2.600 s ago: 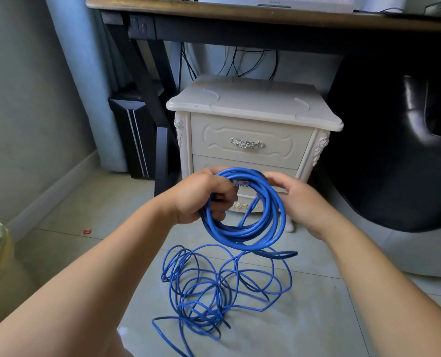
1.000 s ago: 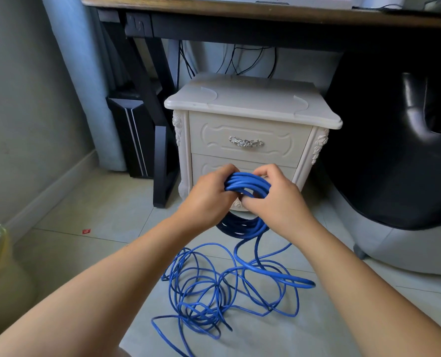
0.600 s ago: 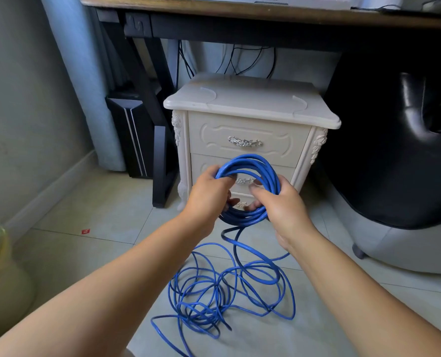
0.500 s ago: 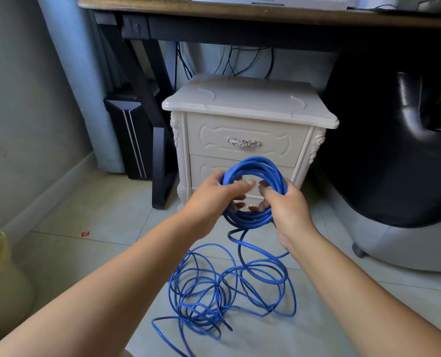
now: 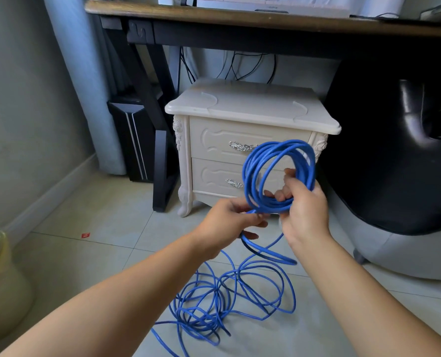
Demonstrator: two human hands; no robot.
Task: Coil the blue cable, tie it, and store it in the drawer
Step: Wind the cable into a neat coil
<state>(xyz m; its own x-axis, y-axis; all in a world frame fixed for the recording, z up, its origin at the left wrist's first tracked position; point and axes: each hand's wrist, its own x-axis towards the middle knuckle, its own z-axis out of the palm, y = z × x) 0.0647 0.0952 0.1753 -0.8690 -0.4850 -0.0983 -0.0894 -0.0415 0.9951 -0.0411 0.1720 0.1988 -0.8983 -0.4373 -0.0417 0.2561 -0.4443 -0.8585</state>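
A blue cable is partly wound into a round coil (image 5: 278, 173) of several loops, held upright in front of the cream nightstand (image 5: 250, 109). My right hand (image 5: 304, 215) grips the coil's lower right side. My left hand (image 5: 229, 222) pinches the loose strand where it leaves the bottom of the coil. The rest of the cable lies in a loose tangle (image 5: 229, 300) on the tiled floor below my hands. Both nightstand drawers, the upper (image 5: 219, 140) and the lower (image 5: 214, 176), are closed.
A dark desk (image 5: 240, 19) stands over the nightstand, its black leg (image 5: 162, 161) at the left. A black computer tower (image 5: 131, 137) stands against the wall. A black chair (image 5: 394, 150) fills the right side. A lined bin (image 5: 0, 279) sits at the far left.
The coil has shifted right and up in my right hand. My left hand has let go of the coil's left side and dropped to the loose strand beneath it.
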